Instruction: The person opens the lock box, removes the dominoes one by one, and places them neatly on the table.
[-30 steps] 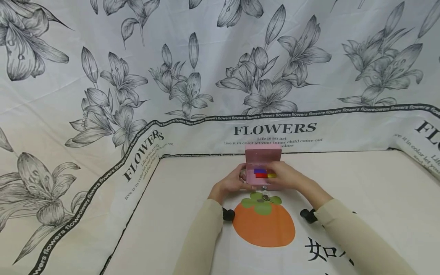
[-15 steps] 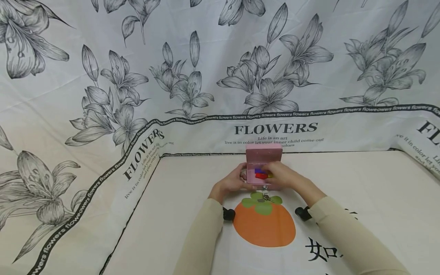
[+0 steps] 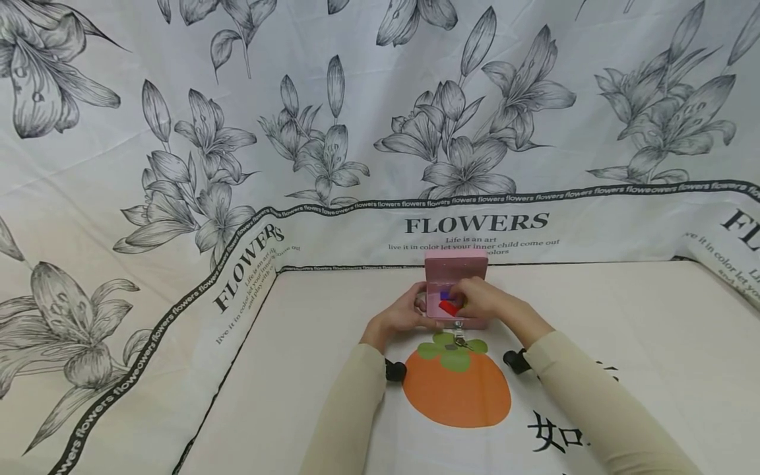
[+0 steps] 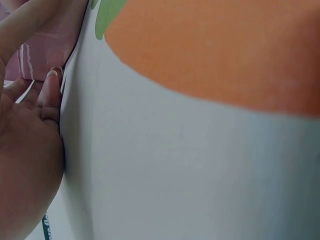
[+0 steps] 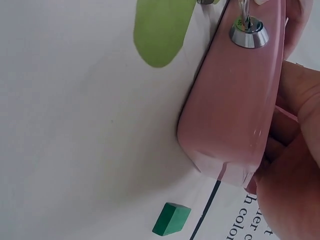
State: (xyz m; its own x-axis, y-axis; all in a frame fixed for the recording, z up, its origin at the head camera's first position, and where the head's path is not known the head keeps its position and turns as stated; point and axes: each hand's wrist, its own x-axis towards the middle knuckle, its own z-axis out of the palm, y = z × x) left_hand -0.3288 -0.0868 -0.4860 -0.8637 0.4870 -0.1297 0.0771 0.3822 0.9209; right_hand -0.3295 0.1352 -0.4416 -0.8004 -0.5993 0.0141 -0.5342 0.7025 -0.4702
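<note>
Tabletop (image 3: 320, 316) in front of you: what have you got on it?

You have a pink box (image 3: 433, 310) near the far edge, its lid (image 3: 456, 272) raised at the back. A metal lock (image 5: 249, 39) sits in the front wall, facing you, with a key (image 3: 459, 339) hanging there.

What is your left hand (image 3: 400, 313) doing?

You hold the box by its left side, those fingers clamped on it, the thumb low by the front corner.

And your right hand (image 3: 482, 300)?

You reach into the box from its right side. Your fingertips are right at a red block (image 3: 448, 308), which sits at a slant, and a blue block (image 3: 445, 295) shows just behind it. Whether those fingers are clamped on the red one or only resting against it, I cannot tell.

Anything lying near your box?

A green block (image 5: 171, 219) lies outside it, near the right end, just beside a black line (image 5: 205, 212). Closer to you there is a printed orange fruit (image 3: 457, 396) with green leaves, and your beige sleeves (image 3: 350, 409) come in on either side of it. Behind the box you face a white cloth (image 3: 332, 241) with grey flowers drawn on it
</note>
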